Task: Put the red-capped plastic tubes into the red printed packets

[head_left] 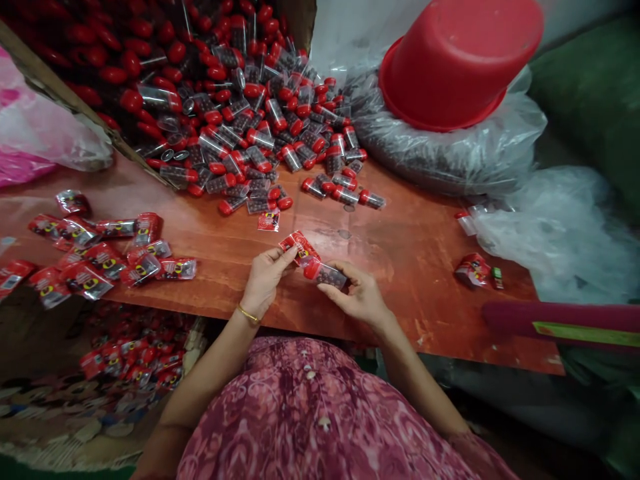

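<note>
My left hand (264, 277) pinches a small red printed wrapper (299, 247) above the near edge of the brown table (400, 247). My right hand (356, 295) grips a clear tube with a red cap (325, 272), filled with dark beads. The tube's red cap touches the wrapper. Both hands are close together, fingers closed on their things. A gold bangle circles my left wrist.
A big heap of red-capped tubes (240, 127) spills from a cardboard box at the back. Wrapped packets (100, 257) lie at the left, more in a bin (135, 360) below. A red bucket (457, 60) sits upturned on a plastic bag of dark beads. A lone wrapper (269, 220) lies mid-table.
</note>
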Demonstrator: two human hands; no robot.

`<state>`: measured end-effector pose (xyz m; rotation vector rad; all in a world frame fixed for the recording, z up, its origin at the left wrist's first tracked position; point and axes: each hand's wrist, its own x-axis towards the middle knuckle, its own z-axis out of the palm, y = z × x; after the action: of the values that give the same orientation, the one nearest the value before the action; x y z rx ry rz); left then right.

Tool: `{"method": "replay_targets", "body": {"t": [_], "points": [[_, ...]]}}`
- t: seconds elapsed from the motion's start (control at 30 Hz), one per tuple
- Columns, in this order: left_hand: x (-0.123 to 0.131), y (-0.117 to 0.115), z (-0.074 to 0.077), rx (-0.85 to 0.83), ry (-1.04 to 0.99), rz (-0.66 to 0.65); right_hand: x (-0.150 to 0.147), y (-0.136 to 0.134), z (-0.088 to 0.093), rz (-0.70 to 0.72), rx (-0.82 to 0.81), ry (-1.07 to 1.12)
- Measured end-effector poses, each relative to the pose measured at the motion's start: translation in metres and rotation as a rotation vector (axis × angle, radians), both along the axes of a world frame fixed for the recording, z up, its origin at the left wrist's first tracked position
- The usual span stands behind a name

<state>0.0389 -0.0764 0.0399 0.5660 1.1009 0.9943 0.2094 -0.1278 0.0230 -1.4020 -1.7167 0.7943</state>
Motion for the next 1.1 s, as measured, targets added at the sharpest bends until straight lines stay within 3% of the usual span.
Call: {"method": "replay_targets", "body": {"t": [0.13, 0.3, 0.47, 0.6, 0.77, 0.97, 1.1], "points": [[0.003, -0.001, 0.001, 0.018, -0.022, 0.008, -0.004, 0.0, -0.005, -0.057, 0.0, 0.033], [0.013, -0.008, -0.011, 0.078, -0.041, 0.012, -0.016, 0.003, -0.01, -0.071, 0.003, 0.123], [0.02, -0.013, -0.017, 0.011, -0.093, 0.055, -0.035, 0.009, -0.01, -0.186, -0.09, 0.27], [0.015, -0.01, -0.012, 0.044, -0.135, 0.099, -0.041, 0.011, -0.011, -0.098, -0.167, 0.436], [0.011, -0.006, -0.011, 0.098, -0.137, 0.062, -0.046, 0.009, -0.013, -0.166, -0.259, 0.643], [0.016, -0.008, -0.011, 0.109, -0.183, -0.005, -0.065, 0.015, -0.009, -0.348, -0.132, 0.651], [0.014, -0.011, -0.01, 0.102, -0.239, -0.031, -0.07, 0.022, -0.008, -0.322, -0.177, 0.706]]}}
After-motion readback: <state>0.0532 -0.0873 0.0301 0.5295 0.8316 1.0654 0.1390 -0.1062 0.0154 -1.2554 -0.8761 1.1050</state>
